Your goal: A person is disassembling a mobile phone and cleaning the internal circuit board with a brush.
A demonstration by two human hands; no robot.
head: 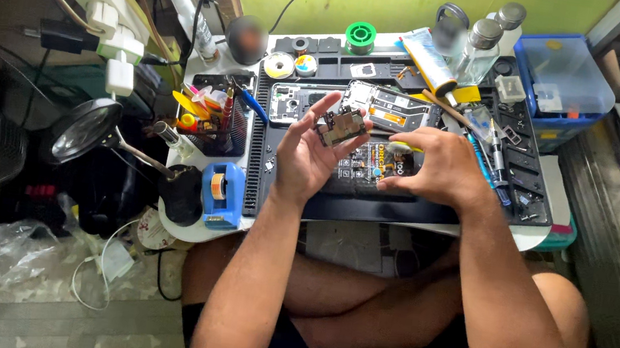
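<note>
My left hand holds a small circuit board between its fingertips, raised above the black work mat. Just to the right of the board, my right hand grips a slim yellow-handled tool; the tool's tip points toward the board. Behind both hands, an opened phone body lies on the mat with its insides showing. A second phone part lies to its left.
A blue tape dispenser and a magnifier on a stand sit at the left. A tray of tools, solder spool, glue tube, glass bottles and a blue plastic box ring the mat.
</note>
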